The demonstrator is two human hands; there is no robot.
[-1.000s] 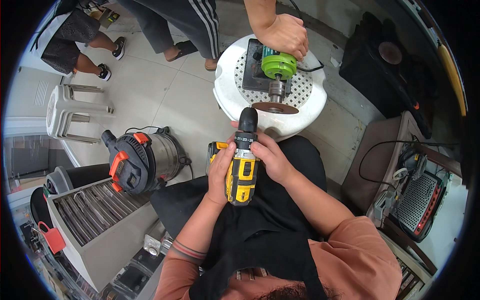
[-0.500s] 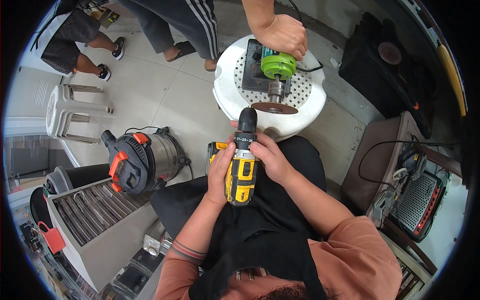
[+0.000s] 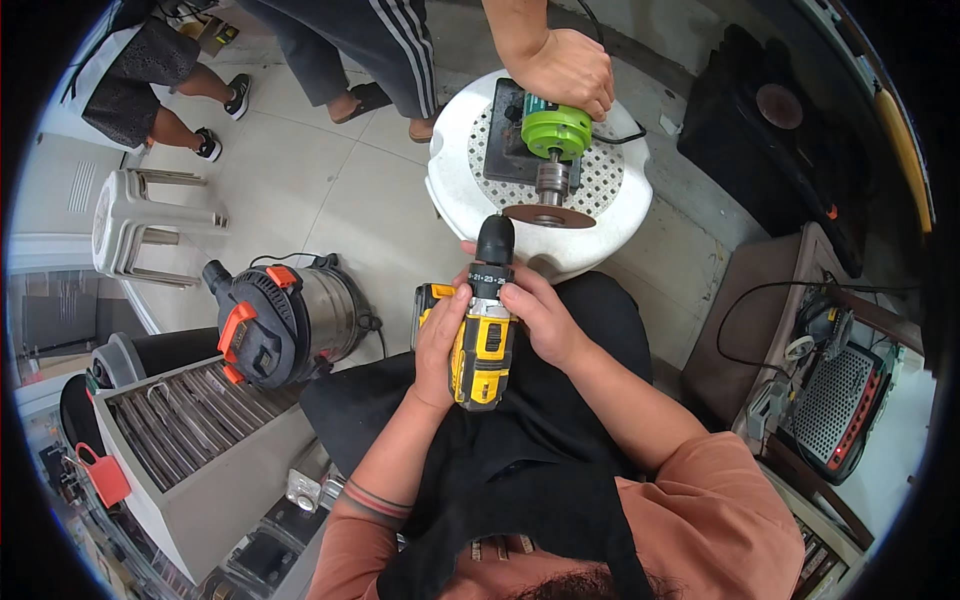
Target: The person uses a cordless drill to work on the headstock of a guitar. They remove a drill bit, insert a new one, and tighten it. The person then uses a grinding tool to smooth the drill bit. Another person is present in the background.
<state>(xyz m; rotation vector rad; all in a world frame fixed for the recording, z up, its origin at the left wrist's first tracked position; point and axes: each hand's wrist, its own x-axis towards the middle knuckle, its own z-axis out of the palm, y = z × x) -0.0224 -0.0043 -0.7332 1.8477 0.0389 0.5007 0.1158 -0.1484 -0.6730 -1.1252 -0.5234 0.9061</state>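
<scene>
Both my hands are wrapped around a yellow and black cordless drill [image 3: 487, 345], its chuck pointing away from me. My left hand [image 3: 443, 340] grips its left side beside the battery, and my right hand [image 3: 545, 315] holds the right side near the collar. The drill's tip is at the left edge of a brown cutting disc [image 3: 550, 216]; whether they touch I cannot tell. That disc is mounted on a green bench motor [image 3: 556, 130] standing on a white stool [image 3: 450, 190]. Another person's hand [image 3: 565, 75] presses down on the motor from above.
A shop vacuum [image 3: 290, 315] stands on the floor to my left, by a grey box of metal strips [image 3: 200, 500]. Stacked white stools [image 3: 130, 225] are farther left. Two people's legs [image 3: 340, 60] are at the far side. A brown cabinet [image 3: 745, 315] is to my right.
</scene>
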